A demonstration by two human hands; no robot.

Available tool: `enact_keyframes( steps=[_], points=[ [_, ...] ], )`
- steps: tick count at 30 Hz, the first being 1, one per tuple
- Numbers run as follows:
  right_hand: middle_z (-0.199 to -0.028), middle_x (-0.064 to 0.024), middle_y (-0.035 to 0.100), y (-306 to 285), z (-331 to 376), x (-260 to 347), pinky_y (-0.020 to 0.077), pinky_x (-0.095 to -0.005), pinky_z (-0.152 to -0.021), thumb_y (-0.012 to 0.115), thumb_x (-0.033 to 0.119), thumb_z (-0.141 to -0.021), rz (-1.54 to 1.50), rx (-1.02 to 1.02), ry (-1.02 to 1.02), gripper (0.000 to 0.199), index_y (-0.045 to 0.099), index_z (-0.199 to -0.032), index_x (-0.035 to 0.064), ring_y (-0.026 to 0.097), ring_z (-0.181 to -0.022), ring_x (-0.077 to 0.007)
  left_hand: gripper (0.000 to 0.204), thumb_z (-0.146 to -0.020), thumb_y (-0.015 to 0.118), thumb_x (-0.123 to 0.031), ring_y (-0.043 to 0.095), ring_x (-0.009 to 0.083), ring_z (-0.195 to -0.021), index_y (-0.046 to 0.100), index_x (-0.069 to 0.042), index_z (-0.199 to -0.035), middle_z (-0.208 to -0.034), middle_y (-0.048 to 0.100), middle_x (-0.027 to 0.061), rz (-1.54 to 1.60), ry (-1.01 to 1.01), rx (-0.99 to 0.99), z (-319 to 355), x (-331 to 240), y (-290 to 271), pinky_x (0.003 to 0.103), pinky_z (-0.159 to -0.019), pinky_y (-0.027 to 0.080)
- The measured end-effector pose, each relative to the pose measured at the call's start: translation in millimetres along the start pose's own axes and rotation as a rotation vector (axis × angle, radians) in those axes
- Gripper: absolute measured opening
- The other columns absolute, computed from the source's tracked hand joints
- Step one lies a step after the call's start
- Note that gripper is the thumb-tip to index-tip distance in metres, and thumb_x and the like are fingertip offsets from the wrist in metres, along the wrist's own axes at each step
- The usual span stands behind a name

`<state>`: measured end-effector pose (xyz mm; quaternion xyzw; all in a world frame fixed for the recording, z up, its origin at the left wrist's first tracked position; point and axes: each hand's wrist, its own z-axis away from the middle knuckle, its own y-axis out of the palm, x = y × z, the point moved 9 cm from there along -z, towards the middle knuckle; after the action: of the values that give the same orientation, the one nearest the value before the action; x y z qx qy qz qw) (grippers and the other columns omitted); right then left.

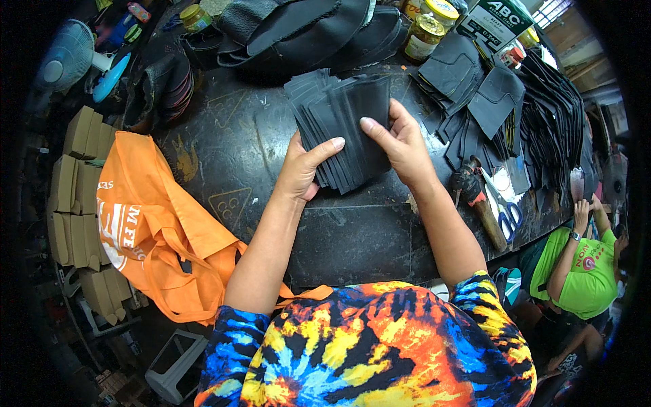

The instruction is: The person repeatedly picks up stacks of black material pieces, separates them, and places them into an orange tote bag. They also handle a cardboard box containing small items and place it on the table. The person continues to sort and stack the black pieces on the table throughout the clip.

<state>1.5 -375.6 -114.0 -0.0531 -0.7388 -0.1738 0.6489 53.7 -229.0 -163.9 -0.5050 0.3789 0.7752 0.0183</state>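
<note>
Above the middle of the dark table I hold a fanned stack of thin black leather-like pieces. My left hand grips the stack's lower left side, its thumb lying across the top pieces. On the right side my right hand pinches the pieces, thumb on top and fingers behind. One smooth piece lies uppermost at the right; the others spread out leftward beneath it. The fingers under the stack are mostly hidden.
A hammer and scissors lie right of my right forearm. Stacked black pieces line the right side. Black bags and jars stand at the back. An orange bag hangs at the left edge. A co-worker sits right.
</note>
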Motion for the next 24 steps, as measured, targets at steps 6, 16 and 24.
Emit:
enact_keyframes(
  steps=[6,16,24],
  points=[
    [-0.115,-0.0073,0.068,-19.3,-6.0,-0.3,0.0539,-0.0284,-0.09,0.07,0.012,-0.096,-0.113,-0.051,0.05,0.036,0.057,-0.128,-0.0004,0.064,-0.102,-0.0121,0.055,-0.082,0.075,-0.009,0.069,0.0262,-0.107,0.052,0.0,-0.132,-0.117,0.066,0.0158,0.078,-0.051,0.024,0.4,1.5,3.3,0.041,-0.095,0.058],
    [-0.117,-0.0088,0.07,-13.6,-5.7,-0.5,0.0514,-0.028,-0.094,0.071,0.011,-0.095,-0.255,0.009,0.103,0.036,0.06,-0.128,-0.0014,0.066,-0.104,-0.0129,0.058,-0.082,0.071,-0.009,0.069,0.0274,-0.107,0.048,0.001,-0.135,-0.12,0.065,0.0172,0.118,-0.076,-0.025,0.0,4.6,-4.4,0.043,-0.095,0.059],
    [-0.113,-0.0083,0.07,-3.7,-2.2,-8.7,0.0534,-0.0278,-0.091,0.074,0.01,-0.093,-0.238,-0.002,0.162,0.038,0.061,-0.127,-0.0013,0.066,-0.1,-0.0127,0.065,-0.081,0.076,-0.011,0.065,0.0278,-0.113,0.046,0.003,-0.136,-0.122,0.063,0.0182,0.039,-0.028,-0.011,1.8,-0.1,-1.9,0.041,-0.099,0.055]
  ],
)
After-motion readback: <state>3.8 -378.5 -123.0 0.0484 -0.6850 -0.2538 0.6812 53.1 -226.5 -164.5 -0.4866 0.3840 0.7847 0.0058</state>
